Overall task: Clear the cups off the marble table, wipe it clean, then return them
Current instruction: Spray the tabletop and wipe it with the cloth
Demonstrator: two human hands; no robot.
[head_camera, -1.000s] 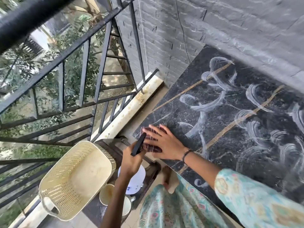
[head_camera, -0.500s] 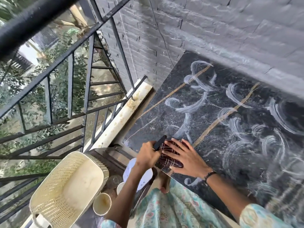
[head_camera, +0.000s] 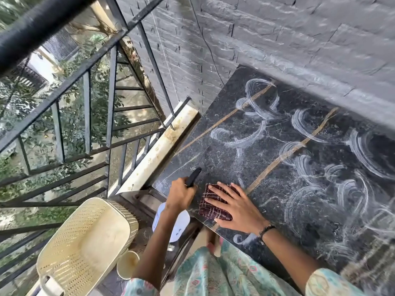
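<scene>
We're mid-wipe: right hand (head_camera: 237, 207) spread flat, pressing the cloth (head_camera: 210, 201) on the worktop (head_camera: 277, 167) at lower centre. Left hand (head_camera: 181, 194) grips a dark tool (head_camera: 193, 177). A cup (head_camera: 128, 264) waits below, lower left. Next: sweep right across the white smears (head_camera: 310, 178).

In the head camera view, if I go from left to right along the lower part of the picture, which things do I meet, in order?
Cream basket → cream cup on the low stand → left hand holding a black tool → checked cloth → right hand pressing flat on it → white smears on the marble table.
</scene>
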